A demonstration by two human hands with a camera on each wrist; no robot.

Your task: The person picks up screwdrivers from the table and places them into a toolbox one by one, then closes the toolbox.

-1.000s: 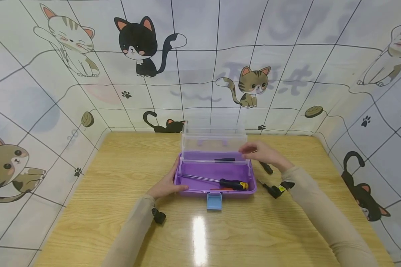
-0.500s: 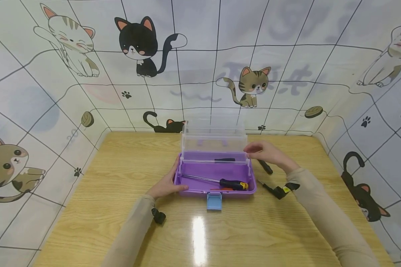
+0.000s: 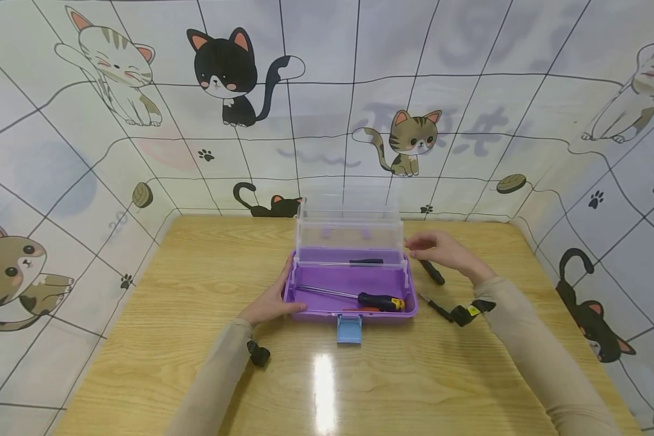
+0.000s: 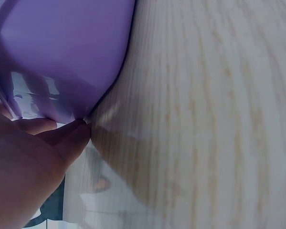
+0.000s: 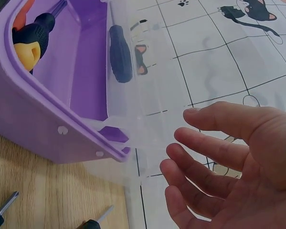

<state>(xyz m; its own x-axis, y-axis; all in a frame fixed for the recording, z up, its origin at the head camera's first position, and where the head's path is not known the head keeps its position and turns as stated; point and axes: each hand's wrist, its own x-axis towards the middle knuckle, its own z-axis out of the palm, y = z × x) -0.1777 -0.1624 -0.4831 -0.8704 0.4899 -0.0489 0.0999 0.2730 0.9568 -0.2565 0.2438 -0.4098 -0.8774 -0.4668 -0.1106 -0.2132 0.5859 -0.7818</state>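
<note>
A purple toolbox [image 3: 316, 316] stands with its clear lid [image 3: 349, 233] raised. My left hand [image 3: 267, 306] grips its left end, thumb over the front corner; in the left wrist view the fingers press the purple wall [image 4: 61, 47]. Just off the box's back right corner is my right hand [image 3: 441, 251], its fingers [image 5: 200, 148] loosely bent around nothing. Inside the box lies a screwdriver with a black and yellow handle [image 3: 381, 301], beside an orange handle [image 5: 21, 16]. Behind clear plastic at the back lies a black-handled screwdriver [image 5: 120, 55].
Two dark-handled screwdrivers lie on the wooden table to the right of the box, one farther back [image 3: 432, 272] and one nearer [image 3: 440, 310]. A light blue latch [image 3: 350, 330] hangs open at the box front. A cat-patterned sheet [image 3: 327, 133] encloses the table's back and sides.
My right hand has drawn back to the right, away from the box's back right corner. The left hand and the box have stayed put.
</note>
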